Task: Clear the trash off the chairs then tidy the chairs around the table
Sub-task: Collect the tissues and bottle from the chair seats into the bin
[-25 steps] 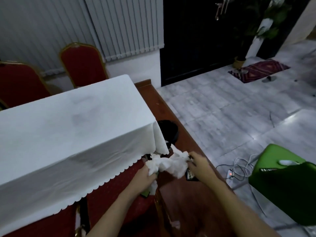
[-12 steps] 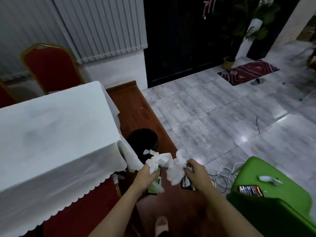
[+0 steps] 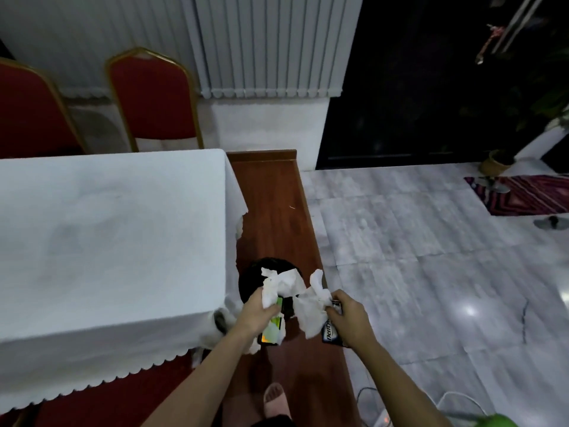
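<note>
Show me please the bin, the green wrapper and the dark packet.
bin (image 3: 251,274): head view, on its dark left rim.
green wrapper (image 3: 275,329): head view, on the part below the left hand.
dark packet (image 3: 328,332): head view, on its printed face.

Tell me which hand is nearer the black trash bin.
Left. The left hand, holding crumpled tissue and a green wrapper, is at the black trash bin's near rim; the right hand is off to its right, above the wooden floor.

The scene is seen from a single head-worn camera, aimed forward and steeply down. The hands, the left hand (image 3: 257,312) and right hand (image 3: 348,318), are framed close below centre; the table (image 3: 107,235) and floor (image 3: 431,257) are taken in widely.
</note>
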Motion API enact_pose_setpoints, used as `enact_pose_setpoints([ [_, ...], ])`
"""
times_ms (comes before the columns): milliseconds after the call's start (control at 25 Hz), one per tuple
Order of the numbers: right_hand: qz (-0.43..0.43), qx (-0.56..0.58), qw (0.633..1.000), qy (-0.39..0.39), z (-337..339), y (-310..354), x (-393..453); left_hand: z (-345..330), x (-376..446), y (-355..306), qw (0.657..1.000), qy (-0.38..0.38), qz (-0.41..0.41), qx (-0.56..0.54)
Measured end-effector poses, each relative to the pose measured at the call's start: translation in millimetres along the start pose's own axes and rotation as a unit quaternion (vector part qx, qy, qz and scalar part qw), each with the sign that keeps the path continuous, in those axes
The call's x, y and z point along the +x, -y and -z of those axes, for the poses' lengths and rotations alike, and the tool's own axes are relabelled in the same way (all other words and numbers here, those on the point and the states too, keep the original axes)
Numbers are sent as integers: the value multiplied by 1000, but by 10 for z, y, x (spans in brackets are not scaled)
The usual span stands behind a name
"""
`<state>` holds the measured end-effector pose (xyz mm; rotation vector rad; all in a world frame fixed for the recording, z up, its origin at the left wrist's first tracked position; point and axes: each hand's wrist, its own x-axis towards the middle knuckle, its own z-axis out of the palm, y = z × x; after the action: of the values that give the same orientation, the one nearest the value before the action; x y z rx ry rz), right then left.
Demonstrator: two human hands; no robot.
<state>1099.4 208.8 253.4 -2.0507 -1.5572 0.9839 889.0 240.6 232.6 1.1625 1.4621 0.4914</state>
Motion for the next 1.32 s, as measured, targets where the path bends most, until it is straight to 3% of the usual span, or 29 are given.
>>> enact_pose_setpoints([
  [320,15,1,996,86,-37,206,1349,206,947,-246,984,-112,78,-118],
  [560,-12,3,976,218,-625,-229,2423,78,1828,14,988,-94,115,-46],
  [800,-11,-32,944,328,-1403,-1063,3815,-244,3336,798,967,-136,202,-75],
  [1000,9,-47,941,335,-2193,-1650,4631,-677,3922,1602,938,-185,285,-72],
  [1200,5,-34,903,427,-2991,-2208,4680,-915,4128,2350,913,-199,354,-49],
  [1320,24,-45,888,458,-3137,-2354,4607,-878,4179,2517,912,-206,350,-66],
])
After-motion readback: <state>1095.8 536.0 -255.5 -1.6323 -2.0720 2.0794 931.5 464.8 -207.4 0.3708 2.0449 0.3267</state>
